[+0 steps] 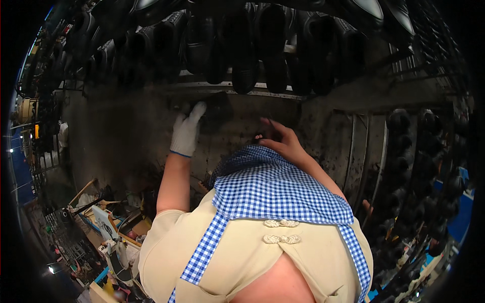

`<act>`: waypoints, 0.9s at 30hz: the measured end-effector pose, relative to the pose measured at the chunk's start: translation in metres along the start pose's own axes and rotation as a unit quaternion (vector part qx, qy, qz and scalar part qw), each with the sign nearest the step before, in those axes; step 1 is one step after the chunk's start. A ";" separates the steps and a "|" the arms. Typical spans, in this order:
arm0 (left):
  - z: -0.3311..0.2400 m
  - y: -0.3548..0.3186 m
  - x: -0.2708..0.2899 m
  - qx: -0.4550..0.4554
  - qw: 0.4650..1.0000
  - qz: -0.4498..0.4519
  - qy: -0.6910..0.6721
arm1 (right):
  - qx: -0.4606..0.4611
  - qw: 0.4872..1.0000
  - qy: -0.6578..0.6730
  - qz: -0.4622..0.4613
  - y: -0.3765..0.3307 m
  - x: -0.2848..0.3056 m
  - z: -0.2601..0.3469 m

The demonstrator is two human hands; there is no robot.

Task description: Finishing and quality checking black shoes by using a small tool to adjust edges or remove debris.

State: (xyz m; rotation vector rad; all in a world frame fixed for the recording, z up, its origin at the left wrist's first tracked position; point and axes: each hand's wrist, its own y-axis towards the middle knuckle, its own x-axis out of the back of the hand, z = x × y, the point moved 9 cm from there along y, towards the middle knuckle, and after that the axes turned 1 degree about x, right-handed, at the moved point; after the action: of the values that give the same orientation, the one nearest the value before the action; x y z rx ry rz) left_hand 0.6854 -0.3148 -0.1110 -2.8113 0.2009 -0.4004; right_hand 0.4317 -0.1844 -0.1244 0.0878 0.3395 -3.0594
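Shoes (262, 55), dark and glossy, hang in a row on a rack across the top of the view. Just below them the left hand (188, 130), in a white knit glove, is raised with its fingers closed on a dark shoe part (214, 108) pressed against the grimy grey surface (126, 136). The right hand (283, 141), bare, hovers near it to the right with fingers loosely spread, and a thin dark tool (272, 126) seems pinched in them, though blur makes that uncertain. A blue-and-white checked apron (268, 187) over a cream top fills the lower middle. Cluttered boxes (108, 222) sit at lower left
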 end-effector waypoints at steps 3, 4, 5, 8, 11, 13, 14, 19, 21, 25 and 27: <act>-0.054 -0.041 -0.054 -0.078 0.992 0.090 -0.050 | 0.020 1.000 -0.016 0.001 0.005 -0.004 0.027; -0.061 -0.058 -0.080 0.034 0.965 0.134 -0.224 | 0.092 0.995 0.031 -0.034 0.004 0.001 0.035; -0.066 -0.077 -0.104 0.149 0.895 0.172 -0.385 | 0.164 0.981 0.076 -0.067 -0.005 0.009 0.045; -0.082 -0.102 -0.131 0.178 0.879 0.247 -0.367 | 0.140 0.982 0.106 -0.068 -0.034 0.028 0.057; -0.090 -0.107 -0.152 0.129 0.905 0.319 -0.252 | 0.248 0.933 -0.210 -0.156 -0.074 0.054 0.115; -0.100 -0.116 -0.167 0.080 0.910 0.362 -0.184 | 0.260 0.907 -0.272 -0.192 -0.096 0.059 0.146; -0.107 -0.121 -0.168 0.035 0.934 0.346 -0.084 | 0.292 0.867 -0.357 -0.187 -0.105 0.053 0.159; -0.132 -0.135 -0.190 -0.064 0.938 0.339 0.026 | 0.342 0.701 -0.593 -0.200 -0.137 0.032 0.188; -0.128 -0.135 -0.199 -0.101 0.935 0.336 0.045 | 0.335 0.674 -0.623 -0.213 -0.142 0.033 0.188; -0.132 -0.141 -0.208 -0.164 0.924 0.321 0.125 | 0.284 0.647 -0.679 -0.201 -0.141 0.034 0.186; -0.135 -0.143 -0.209 -0.173 0.920 0.316 0.154 | 0.262 0.638 -0.701 -0.185 -0.136 0.036 0.181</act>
State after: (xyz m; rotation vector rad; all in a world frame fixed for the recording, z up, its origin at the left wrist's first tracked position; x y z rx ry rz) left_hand 0.4607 -0.1786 0.0040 -2.7674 1.3205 -0.6921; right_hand 0.3780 -0.0939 0.0790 -2.3069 -0.6893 -2.3003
